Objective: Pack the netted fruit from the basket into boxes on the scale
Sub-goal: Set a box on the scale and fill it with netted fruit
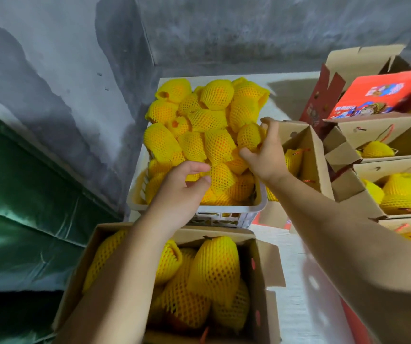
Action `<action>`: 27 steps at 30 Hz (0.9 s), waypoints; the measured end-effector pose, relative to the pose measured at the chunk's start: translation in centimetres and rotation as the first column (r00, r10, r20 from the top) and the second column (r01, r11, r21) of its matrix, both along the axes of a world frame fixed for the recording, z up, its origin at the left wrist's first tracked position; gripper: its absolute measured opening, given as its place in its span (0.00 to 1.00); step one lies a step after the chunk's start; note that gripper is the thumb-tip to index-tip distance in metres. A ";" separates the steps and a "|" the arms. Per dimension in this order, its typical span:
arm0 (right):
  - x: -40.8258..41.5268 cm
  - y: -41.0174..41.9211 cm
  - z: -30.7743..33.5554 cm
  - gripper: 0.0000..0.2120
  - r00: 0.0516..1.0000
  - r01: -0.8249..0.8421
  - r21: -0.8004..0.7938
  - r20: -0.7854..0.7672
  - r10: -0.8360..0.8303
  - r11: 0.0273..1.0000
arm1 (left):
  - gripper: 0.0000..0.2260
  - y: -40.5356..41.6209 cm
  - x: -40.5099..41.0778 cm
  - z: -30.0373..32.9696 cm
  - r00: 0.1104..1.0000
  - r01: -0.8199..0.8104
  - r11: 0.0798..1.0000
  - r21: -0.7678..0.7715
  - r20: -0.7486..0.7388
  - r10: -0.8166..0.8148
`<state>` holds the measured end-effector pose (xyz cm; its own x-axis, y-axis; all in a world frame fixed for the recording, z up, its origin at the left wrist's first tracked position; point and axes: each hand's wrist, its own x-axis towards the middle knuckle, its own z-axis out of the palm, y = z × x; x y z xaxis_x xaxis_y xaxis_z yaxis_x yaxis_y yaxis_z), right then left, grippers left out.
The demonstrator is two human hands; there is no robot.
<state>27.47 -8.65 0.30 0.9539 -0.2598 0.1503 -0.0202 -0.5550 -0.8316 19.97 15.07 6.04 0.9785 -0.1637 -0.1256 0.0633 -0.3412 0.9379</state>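
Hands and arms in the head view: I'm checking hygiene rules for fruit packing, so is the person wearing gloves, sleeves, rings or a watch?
Nothing is worn that shows. The left hand and right hand are bare, with no gloves and no rings visible. Both forearms are bare up to the frame edge, with no sleeve, watch or wristband in view. Fingernails look short and unpainted.

Two bare forearms end in bare hands (182, 192), with no sleeves, gloves or jewellery showing.

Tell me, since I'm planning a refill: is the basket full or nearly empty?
Full. The white basket is heaped above its rim with netted fruit; both hands are reaching into the pile.
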 end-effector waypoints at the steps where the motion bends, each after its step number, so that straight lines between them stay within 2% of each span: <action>1: -0.4 -0.1 0.0 0.36 1.000 0.003 0.021 0.002 -0.003 1.000 | 0.07 0.3 -0.2 0.0 1.000 -0.007 1.000 -0.006 0.000 0.007; 11: -4.4 -0.5 1.1 0.28 0.998 -0.012 0.257 -0.053 0.026 0.966 | 0.09 1.4 -3.0 1.0 0.996 -0.062 0.996 -0.071 0.062 0.066; 14: -7.0 0.6 3.1 0.26 0.999 -0.013 0.433 -0.030 0.029 0.901 | 0.11 2.4 -4.1 1.9 0.979 -0.118 0.990 -0.078 0.158 0.129; 17: -10.7 3.1 6.3 0.24 0.989 -0.132 0.542 0.013 0.149 0.830 | 0.09 3.4 -6.3 3.2 0.971 -0.111 0.984 -0.139 0.198 0.138; 19: -13.8 5.5 9.2 0.27 0.960 -0.254 0.563 0.046 0.278 0.786 | 0.11 4.1 -8.5 4.1 0.988 -0.053 0.972 -0.229 0.131 0.085; 21: -17.0 8.3 11.9 0.28 0.934 -0.324 0.531 0.048 0.354 0.783 | 0.15 4.9 -11.0 4.8 0.999 -0.045 0.926 -0.375 0.006 0.051; 24: -21.5 12.8 13.5 0.29 0.917 -0.367 0.480 0.042 0.397 0.797 | 0.26 7.2 -14.1 5.4 0.966 -0.203 0.771 -0.604 -0.250 0.059; 25: -22.8 14.3 13.5 0.28 0.906 -0.388 0.497 0.050 0.420 0.776 | 0.26 8.2 -15.0 5.3 0.954 -0.250 0.738 -0.627 -0.288 0.079; 27: -24.8 17.1 12.9 0.24 0.902 -0.372 0.613 0.061 0.427 0.697 | 0.19 10.4 -16.6 5.0 0.947 -0.299 0.726 -0.620 -0.290 0.142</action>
